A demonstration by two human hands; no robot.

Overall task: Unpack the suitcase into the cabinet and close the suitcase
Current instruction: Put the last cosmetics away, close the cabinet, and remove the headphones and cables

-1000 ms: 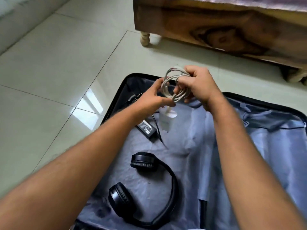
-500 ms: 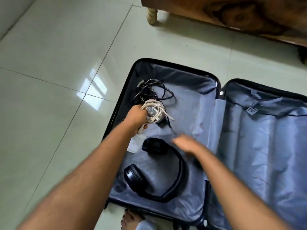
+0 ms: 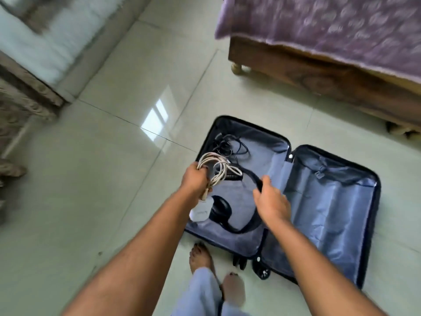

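The suitcase (image 3: 319,201) lies opened flat on the tiled floor (image 3: 91,179), both halves lined in blue-grey fabric; everything here is placed from it. Over its left half the left hand (image 3: 193,181) is closed round a coiled white cable (image 3: 216,169) together with a grey bar-shaped object I cannot identify; a white charger plug (image 3: 200,213) dangles from the coil below the fist. Beside it, over the middle of the same half, the right hand (image 3: 271,201) has thumb and fingers curled round the band of the black headphones (image 3: 230,213); the lower earcup looks tilted up off the lining, though blur leaves that uncertain. At the far corner of the left half a tangle of black cables (image 3: 227,144) lies in the lining; the right half shows only bare lining. A wooden bed (image 3: 319,76) with a purple cover stands beyond the suitcase; no cabinet is clearly in view, though blurred furniture stands to the left.

The step in hand appears to be gathering the electronics out of the left half; both hands are loaded, so the next move likely calls for carrying this load to the cabinet, keeping the dangling plug from snagging; the black cables would need a return trip before the halves can be folded shut.
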